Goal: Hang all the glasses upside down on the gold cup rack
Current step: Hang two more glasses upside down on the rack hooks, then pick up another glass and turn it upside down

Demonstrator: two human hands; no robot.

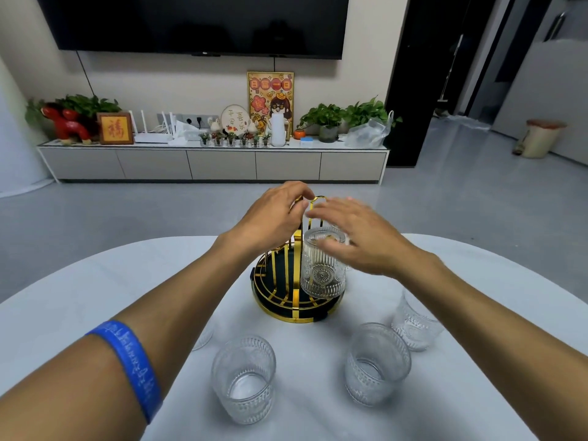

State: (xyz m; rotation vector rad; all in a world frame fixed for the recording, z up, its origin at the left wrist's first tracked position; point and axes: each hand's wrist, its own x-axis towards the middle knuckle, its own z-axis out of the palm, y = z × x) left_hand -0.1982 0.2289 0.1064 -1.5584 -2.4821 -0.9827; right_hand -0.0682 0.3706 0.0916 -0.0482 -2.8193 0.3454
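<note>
The gold cup rack (288, 300) with a dark round base stands in the middle of the white table. One embossed clear glass (322, 268) hangs upside down on its right side. My left hand (273, 214) pinches the loop handle at the rack's top. My right hand (359, 237) hovers with fingers spread just right of the hung glass, holding nothing; whether it touches the glass is unclear. Upright glasses stand near me: one front left (243, 377), one front right (377, 364), one further right (413, 326). Another glass (203, 338) is mostly hidden by my left forearm.
The white table (95, 281) is rounded at its far edge, with grey floor beyond. A long TV cabinet (213, 163) with plants, frames and ornaments stands against the far wall under a large screen. A bin (541, 138) sits at the far right.
</note>
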